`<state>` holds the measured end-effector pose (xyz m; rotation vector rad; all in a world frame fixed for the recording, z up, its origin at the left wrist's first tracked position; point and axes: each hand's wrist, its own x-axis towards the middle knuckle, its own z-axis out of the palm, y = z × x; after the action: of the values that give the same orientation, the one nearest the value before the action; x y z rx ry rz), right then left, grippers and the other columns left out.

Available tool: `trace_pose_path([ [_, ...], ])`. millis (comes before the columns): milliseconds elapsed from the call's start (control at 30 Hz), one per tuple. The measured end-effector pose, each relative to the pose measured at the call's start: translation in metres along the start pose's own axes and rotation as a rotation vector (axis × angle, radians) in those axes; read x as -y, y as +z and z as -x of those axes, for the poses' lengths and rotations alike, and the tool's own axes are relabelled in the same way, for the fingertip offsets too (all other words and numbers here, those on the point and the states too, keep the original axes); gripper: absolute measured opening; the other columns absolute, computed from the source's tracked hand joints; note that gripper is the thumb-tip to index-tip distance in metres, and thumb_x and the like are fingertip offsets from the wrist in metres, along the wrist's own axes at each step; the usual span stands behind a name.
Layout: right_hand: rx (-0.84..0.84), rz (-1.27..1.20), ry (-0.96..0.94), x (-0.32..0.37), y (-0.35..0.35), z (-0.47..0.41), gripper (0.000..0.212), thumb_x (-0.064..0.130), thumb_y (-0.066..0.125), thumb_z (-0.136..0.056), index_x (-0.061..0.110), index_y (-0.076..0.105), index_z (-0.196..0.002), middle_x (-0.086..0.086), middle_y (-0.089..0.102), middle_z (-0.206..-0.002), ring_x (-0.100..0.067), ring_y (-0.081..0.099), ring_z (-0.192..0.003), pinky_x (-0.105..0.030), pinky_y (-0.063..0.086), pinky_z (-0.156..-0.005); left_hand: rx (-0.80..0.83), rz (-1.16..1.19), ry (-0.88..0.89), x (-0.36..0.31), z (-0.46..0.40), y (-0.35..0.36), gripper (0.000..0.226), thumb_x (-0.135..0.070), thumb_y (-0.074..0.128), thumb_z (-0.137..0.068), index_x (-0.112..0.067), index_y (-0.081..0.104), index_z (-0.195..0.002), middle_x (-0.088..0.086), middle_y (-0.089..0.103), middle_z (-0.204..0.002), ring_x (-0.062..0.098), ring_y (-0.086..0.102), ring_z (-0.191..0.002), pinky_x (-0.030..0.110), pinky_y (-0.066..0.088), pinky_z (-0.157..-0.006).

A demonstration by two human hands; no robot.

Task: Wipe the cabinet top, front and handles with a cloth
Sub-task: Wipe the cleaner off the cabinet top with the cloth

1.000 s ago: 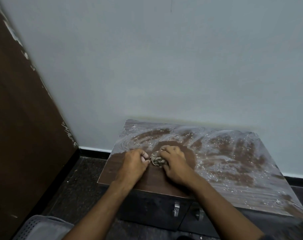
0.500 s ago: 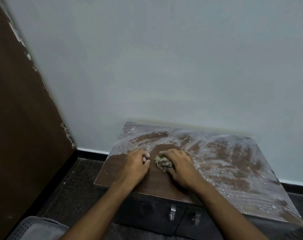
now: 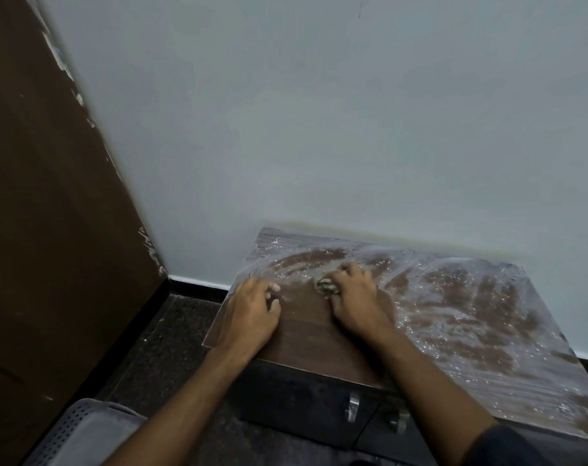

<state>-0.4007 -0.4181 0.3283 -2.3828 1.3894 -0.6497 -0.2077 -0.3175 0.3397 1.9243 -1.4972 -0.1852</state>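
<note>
Cloth (image 3: pixel 325 286), bunched small, sits on the cabinet top (image 3: pixel 481 317) under the right hand (image 3: pixel 356 302), whose fingers curl around it. Left hand (image 3: pixel 252 314) rests beside it on the wiped brown patch, fingers loosely curled, grasping nothing. Two handles (image 3: pixel 353 407) show on the dark front.

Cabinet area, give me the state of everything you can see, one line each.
cabinet top: wet and streaky on the right, dry brown patch near the hands
cloth: balled up, pressed on the top
right hand: grips the cloth
left hand: rests on the top, fingers curled, holding nothing
handles: untouched
cabinet doors: closed
</note>
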Motion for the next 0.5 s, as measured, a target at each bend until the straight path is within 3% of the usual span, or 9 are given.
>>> trace_pose_path([
  [133, -0.050, 0.067, 0.156, 0.023, 0.013, -0.012, 0.028, 0.014, 0.049, -0.094, 0.021, 0.060, -0.119, -0.002, 0.041, -0.138, -0.028, 0.035, -0.121, -0.049, 0.036, -0.107, -0.020, -0.002, -0.029, 0.013, 0.003, -0.005, 0.016, -0.019, 0.067, -0.083, -0.025, 0.066, -0.098, -0.009, 0.060, -0.098, 0.011, 0.054, -0.098, 0.033, 0.048, -0.091],
  [367, 0.139, -0.024, -0.207, 0.111, 0.060, -0.010, 0.034, 0.022, 0.048, -0.091, 0.022, 0.057, -0.124, -0.002, 0.045, -0.131, -0.028, 0.036, -0.114, -0.047, 0.037, -0.101, -0.158, -0.035, -0.144, 0.024, -0.003, -0.015, 0.019, -0.006, 0.064, -0.077, -0.015, 0.064, -0.094, 0.006, 0.061, -0.098, 0.028, 0.054, -0.100, 0.042, 0.046, -0.089],
  [433, 0.111, -0.005, -0.208, 0.097, 0.056, -0.014, 0.041, 0.016, 0.053, -0.087, 0.024, 0.056, -0.127, -0.002, 0.044, -0.133, -0.027, 0.036, -0.117, -0.043, 0.036, -0.102, -0.162, -0.037, -0.161, 0.036, -0.001, -0.023, 0.028, -0.003, 0.061, -0.075, -0.016, 0.064, -0.099, 0.003, 0.062, -0.102, 0.026, 0.054, -0.102, 0.042, 0.047, -0.091],
  [500, -0.001, 0.032, -0.084, 0.081, 0.055, -0.020, 0.039, 0.014, 0.055, -0.086, 0.024, 0.057, -0.124, -0.001, 0.044, -0.134, -0.024, 0.036, -0.119, -0.040, 0.034, -0.101, -0.154, -0.029, -0.188, 0.048, 0.003, -0.031, 0.030, -0.002, 0.060, -0.077, -0.016, 0.065, -0.103, -0.002, 0.060, -0.100, 0.023, 0.055, -0.101, 0.040, 0.048, -0.091],
])
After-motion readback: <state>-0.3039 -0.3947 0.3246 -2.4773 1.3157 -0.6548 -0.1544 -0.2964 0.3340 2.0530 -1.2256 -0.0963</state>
